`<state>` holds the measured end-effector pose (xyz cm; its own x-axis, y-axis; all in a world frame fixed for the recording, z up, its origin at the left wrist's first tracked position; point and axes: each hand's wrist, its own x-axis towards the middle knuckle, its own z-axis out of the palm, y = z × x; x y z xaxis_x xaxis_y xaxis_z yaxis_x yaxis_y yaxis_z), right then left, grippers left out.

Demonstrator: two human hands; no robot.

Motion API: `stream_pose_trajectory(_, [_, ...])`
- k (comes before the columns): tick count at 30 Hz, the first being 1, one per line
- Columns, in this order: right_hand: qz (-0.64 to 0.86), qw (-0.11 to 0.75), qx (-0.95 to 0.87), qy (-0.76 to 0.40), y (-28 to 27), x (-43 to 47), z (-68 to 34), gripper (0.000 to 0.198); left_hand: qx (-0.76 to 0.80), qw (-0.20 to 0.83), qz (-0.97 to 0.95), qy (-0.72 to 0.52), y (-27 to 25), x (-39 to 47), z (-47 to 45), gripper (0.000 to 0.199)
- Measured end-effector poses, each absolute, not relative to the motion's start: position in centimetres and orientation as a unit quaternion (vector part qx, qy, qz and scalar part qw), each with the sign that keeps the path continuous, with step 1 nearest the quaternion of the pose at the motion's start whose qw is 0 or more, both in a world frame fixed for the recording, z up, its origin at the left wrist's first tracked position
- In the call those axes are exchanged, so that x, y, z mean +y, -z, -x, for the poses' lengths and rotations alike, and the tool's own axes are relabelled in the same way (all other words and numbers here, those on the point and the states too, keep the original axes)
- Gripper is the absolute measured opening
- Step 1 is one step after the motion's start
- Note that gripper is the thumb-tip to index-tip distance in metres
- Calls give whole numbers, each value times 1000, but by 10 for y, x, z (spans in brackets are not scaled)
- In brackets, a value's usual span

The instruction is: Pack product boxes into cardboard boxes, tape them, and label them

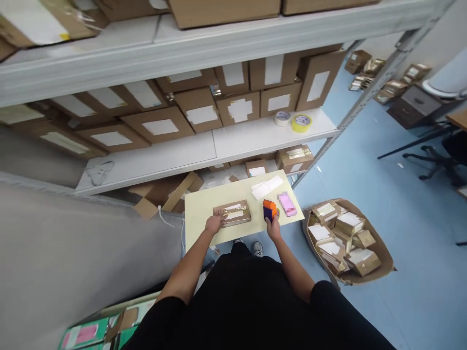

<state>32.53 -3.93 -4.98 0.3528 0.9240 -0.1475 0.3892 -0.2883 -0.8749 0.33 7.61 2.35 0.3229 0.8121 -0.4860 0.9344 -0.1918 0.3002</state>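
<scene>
A small cardboard box [239,221] with shiny tape and white labels lies on the pale yellow tabletop [199,206]. My left hand [216,221] holds the box at its left end, fingers over the top face. Further right, my right hand [273,227] is closed around an orange and dark purple tape dispenser [269,209], held just above the table near its front edge. Part of a roundish yellow edge shows beside the dispenser. White paper slips [268,187] lie behind it, and a pink blurred phone-like object [287,203] is to its right.
Shelving with labelled cartons [241,111] stands ahead; a white tape roll [282,118] and a yellow one [301,123] sit on its shelf. A large open carton [379,243] full of parcels is on the floor at right. Under the shelf lies an open carton [175,192].
</scene>
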Motion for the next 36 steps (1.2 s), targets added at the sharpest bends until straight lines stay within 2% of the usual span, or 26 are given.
stream_pose_trajectory(4, [645, 409, -511, -394, 13, -18, -282, 68, 580, 316, -746, 86, -22, 77, -5, 36])
stream_pose_trajectory(8, [598, 392, -542, -442, -11, 18, -237, 63, 597, 321, -731, 75, -17, 75, -4, 38])
stream_pose_trajectory(11, [605, 377, -528, -462, -8, 28, -220, 53, 603, 325, -726, 62, -14, 67, -4, 37])
stream_pose_trajectory(15, [612, 375, -519, -463, 8, 21, -224, 53, 604, 337, -721, 31, -16, 51, -7, 37])
stream_pose_trajectory(21, [588, 382, -533, -474, 8, 15, -236, 63, 654, 377, -635, -164, -36, 56, -17, 38])
stream_pose_trajectory(23, [592, 374, -534, -474, 6, 14, -236, 61, 649, 390, -617, -212, -49, 69, -22, 42])
stream_pose_trajectory(25, [596, 369, -536, -471, 7, 13, -236, 56, 609, 456, -591, -268, -63, 84, -28, 49])
stream_pose_trajectory(30, [591, 366, -538, -476, 8, 11, -236, 53, 517, 589, -576, -230, -90, 114, -42, 58])
stream_pose_trajectory(36, [587, 366, -539, -481, 10, 9, -238, 56, 537, 584, -573, -207, -91, 118, -43, 48])
